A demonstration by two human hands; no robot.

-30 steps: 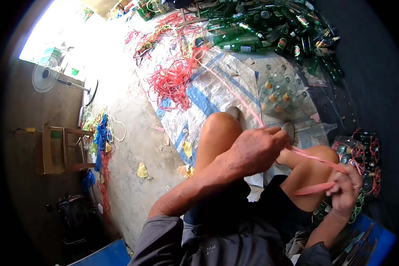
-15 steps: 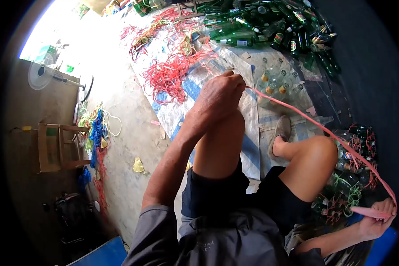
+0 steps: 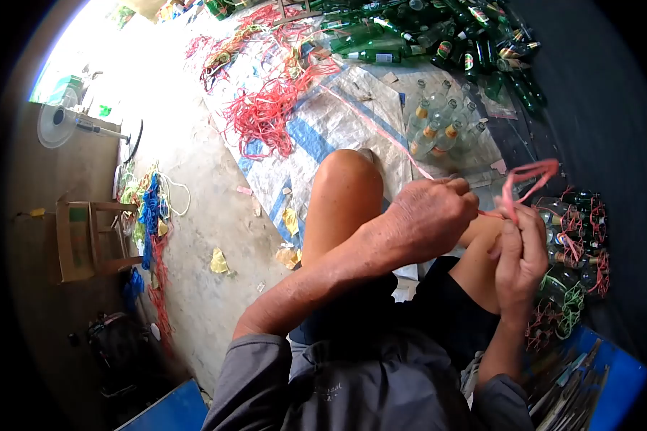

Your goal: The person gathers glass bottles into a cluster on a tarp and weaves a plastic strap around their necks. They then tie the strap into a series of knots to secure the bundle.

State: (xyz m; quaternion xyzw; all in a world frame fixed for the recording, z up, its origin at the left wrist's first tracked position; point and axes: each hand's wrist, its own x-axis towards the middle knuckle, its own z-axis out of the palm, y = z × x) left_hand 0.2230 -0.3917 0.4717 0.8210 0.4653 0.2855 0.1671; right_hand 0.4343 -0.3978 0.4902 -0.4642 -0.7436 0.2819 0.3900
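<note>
A pink plastic string (image 3: 389, 136) runs from the tangled pink heap (image 3: 264, 115) across the sheet to my left hand (image 3: 437, 214). That hand is closed around the string above my knees. Just right of it, my right hand (image 3: 522, 258) pinches the same string between thumb and fingers. A folded loop of the string sticks up above the right fingertips, somewhat blurred. Only a short stretch of string shows between the two hands. Several clear bottles (image 3: 438, 129) stand on the sheet beyond my hands.
Many green bottles (image 3: 377, 56) lie piled at the back. Bottles bundled with string (image 3: 571, 244) are at my right, near a blue container (image 3: 629, 373). At left are a wooden stool (image 3: 75, 241), coloured strings (image 3: 151, 215) and a fan (image 3: 59, 122).
My left hand has come down and right, my right hand up and left, so they are now close together. The long taut stretch between them is gone, and a loop stands above the right hand.
</note>
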